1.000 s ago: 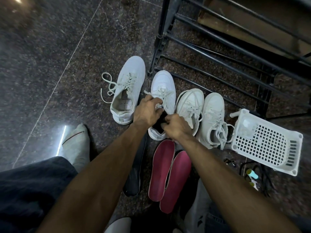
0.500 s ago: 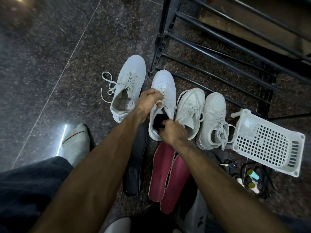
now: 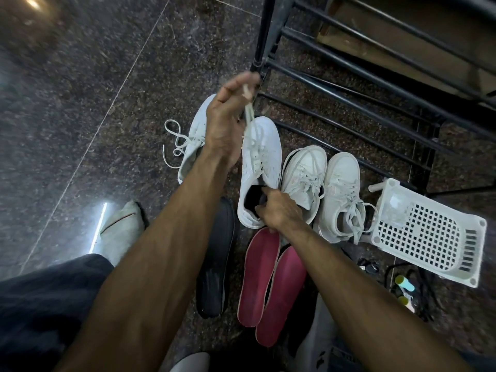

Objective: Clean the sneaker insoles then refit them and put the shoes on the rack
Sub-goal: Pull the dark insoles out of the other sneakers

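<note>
Four white sneakers (image 3: 261, 167) sit at centre. At six o'clock lie two crimson insoles (image 3: 259, 275), a black insole (image 3: 216, 259) at seven. A white perforated basket (image 3: 429, 232) sits at three o'clock; the black rack (image 3: 349, 76) stands on a dark speckled floor (image 3: 94, 89).

Person, seen from a head-worn camera looking down.

Arms: both forearms bare from elbow to wrist; no sleeve, watch, band or ring showed on either. Left hand (image 3: 228, 122) and right hand (image 3: 280, 210) were bare, without gloves.

Legwear: dark navy or charcoal cloth (image 3: 45, 304) covered the leg at lower left, loose and softly creased.

Footwear: a pale grey sock (image 3: 120, 226) covered the left foot, with a thin dark red line of stitching curving across it near the toe. A rounded whitish shape (image 3: 190, 362) sat at the bottom edge; what it was could not be told.
</note>
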`<action>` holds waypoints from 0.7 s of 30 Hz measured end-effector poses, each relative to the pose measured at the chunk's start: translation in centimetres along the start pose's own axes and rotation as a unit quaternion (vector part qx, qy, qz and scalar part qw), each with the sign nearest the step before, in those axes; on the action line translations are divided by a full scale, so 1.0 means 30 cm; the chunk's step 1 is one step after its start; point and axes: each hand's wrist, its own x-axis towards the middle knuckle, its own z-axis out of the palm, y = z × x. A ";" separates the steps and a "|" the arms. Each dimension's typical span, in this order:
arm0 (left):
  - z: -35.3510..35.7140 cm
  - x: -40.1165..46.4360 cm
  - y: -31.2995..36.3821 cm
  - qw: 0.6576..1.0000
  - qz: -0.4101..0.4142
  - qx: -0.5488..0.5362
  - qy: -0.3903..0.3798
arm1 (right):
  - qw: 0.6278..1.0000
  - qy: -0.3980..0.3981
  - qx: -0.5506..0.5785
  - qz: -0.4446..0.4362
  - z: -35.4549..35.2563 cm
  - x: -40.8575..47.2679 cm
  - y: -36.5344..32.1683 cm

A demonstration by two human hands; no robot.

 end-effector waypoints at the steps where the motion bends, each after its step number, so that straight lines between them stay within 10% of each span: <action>1: -0.010 0.006 0.011 0.999 0.014 -0.027 0.010 | 1.000 0.002 -0.004 -0.001 0.000 0.003 0.000; 5: -0.044 0.032 0.050 0.995 0.049 0.021 0.085 | 0.999 -0.016 0.029 0.009 -0.009 0.014 -0.002; 9: -0.113 0.018 -0.026 0.954 0.052 0.281 0.094 | 0.952 -0.053 0.291 0.073 -0.019 0.005 -0.008; 14: -0.178 -0.082 -0.207 0.663 -0.034 0.742 -0.097 | 0.868 -0.052 0.483 0.103 -0.039 -0.016 -0.022; 21: -0.201 -0.156 -0.281 0.543 0.057 0.835 -0.058 | 0.895 -0.029 0.432 0.103 -0.052 -0.017 -0.024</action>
